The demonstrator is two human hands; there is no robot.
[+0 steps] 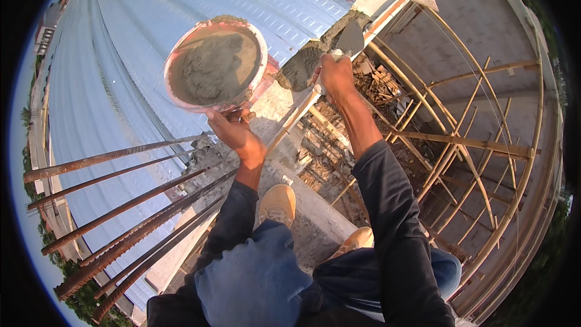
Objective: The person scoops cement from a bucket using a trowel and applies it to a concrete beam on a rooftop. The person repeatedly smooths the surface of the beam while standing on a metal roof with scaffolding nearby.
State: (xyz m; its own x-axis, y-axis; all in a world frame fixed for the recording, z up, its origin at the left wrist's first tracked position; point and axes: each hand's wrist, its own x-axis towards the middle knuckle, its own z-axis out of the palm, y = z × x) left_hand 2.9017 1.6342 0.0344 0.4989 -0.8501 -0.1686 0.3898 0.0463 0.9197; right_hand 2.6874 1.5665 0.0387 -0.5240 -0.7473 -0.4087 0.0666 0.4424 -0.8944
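My left hand (236, 136) grips the near side of a reddish-white bucket (264, 54), its fingers curled at the rim. Wet grey mortar (212, 66) fills much of the bucket, which stands beside the blue corrugated roofing. My right hand (337, 77) is closed round the pale handle of a trowel, and the trowel's grey blade (350, 37) points away from me at the roof edge. Just left of the blade, dark fresh mortar (301, 68) lies along the end of the roof sheets. Part of the trowel handle is hidden in my fist.
Several rusty rebars (121, 156) stick up at the left. Blue metal roofing (121, 42) spreads over the far left. Bamboo scaffolding (460, 139) crosses a deep drop at the right, with debris below. My shoes (278, 204) rest on a narrow concrete ledge (315, 209).
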